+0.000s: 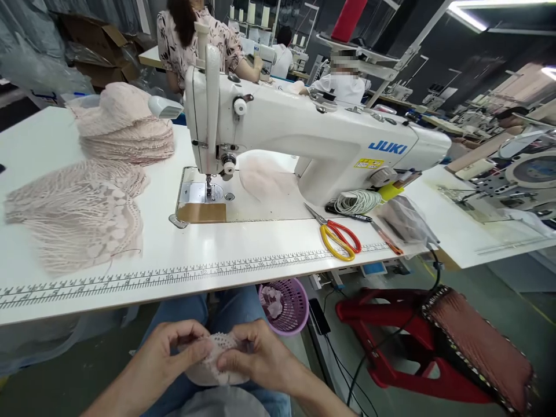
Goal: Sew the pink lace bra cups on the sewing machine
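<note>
Below the table's front edge, over my lap, both hands pinch one small pale pink lace piece (212,365). My left hand (167,356) grips its left side with thumb and fingers closed. My right hand (256,353) grips its right side the same way. A white JUKI sewing machine (304,130) stands on the white table (243,243), its needle (208,185) bare above the plate. Flat pink lace pieces (78,214) lie at the table's left, with a stack of pink cups (125,124) behind them.
Scissors with red and yellow handles (339,234) lie right of the machine, beside a coiled white cord (358,201). A purple basket (284,304) with scraps hangs under the table. A red stool (434,347) stands at the right. Other people sit at machines behind.
</note>
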`<state>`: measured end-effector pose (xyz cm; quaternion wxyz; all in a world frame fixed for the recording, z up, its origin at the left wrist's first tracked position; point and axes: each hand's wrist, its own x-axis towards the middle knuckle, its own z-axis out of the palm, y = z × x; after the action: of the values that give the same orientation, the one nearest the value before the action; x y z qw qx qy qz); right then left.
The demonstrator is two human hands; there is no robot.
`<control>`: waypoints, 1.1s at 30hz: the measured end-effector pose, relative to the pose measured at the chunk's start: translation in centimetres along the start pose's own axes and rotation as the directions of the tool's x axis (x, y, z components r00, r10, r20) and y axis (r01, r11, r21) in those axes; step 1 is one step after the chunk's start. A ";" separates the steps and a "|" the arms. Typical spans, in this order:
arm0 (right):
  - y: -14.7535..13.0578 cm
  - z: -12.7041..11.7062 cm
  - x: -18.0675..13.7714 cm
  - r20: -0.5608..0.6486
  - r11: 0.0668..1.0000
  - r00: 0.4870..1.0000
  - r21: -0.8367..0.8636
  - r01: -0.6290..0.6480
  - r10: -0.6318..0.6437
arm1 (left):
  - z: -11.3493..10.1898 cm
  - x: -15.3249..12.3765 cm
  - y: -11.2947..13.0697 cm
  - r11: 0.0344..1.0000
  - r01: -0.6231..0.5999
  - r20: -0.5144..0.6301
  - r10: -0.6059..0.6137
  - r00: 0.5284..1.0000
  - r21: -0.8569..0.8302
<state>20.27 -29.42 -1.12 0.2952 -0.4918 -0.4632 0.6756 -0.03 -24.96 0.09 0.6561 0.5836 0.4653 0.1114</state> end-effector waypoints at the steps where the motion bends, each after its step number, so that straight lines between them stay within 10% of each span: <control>1: -0.1 -0.2 -0.1 0.004 1.000 1.000 -0.009 -0.009 0.009 | 0.0 0.0 0.0 1.000 0.000 -0.009 0.000 1.000 0.003; 33: -0.5 0.8 1.1 -0.025 0.960 0.995 0.266 -0.087 0.097 | -0.4 0.7 0.2 0.946 0.061 0.069 -0.041 0.997 -0.319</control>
<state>19.11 -28.54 -1.01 0.3352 -0.4818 -0.3399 0.7348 0.13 -24.11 -0.06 0.7590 0.4599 0.4355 0.1505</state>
